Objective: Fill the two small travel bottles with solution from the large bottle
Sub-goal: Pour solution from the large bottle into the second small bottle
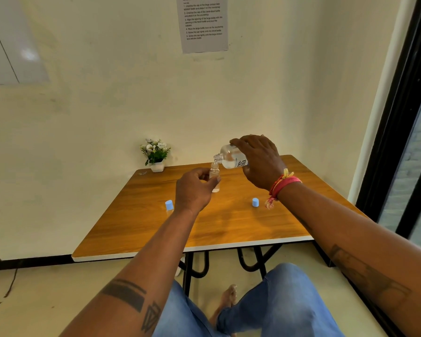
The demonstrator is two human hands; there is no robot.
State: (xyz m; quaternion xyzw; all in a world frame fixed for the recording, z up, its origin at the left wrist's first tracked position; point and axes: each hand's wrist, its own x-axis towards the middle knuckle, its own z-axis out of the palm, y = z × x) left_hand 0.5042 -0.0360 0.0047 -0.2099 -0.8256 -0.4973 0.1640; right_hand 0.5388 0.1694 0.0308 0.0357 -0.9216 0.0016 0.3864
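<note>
My right hand grips the large clear bottle, uncapped and tipped to the left so its neck sits right over the mouth of a small clear travel bottle. My left hand holds that small bottle upright on the wooden table, fingers curled round its side. A second small bottle with a blue cap stands to the left of my left wrist, its clear body partly hidden. A loose blue cap lies on the table below my right wrist.
A small white pot of white flowers stands at the table's back edge against the wall. A printed instruction sheet hangs on the wall above. A dark window frame runs along the right.
</note>
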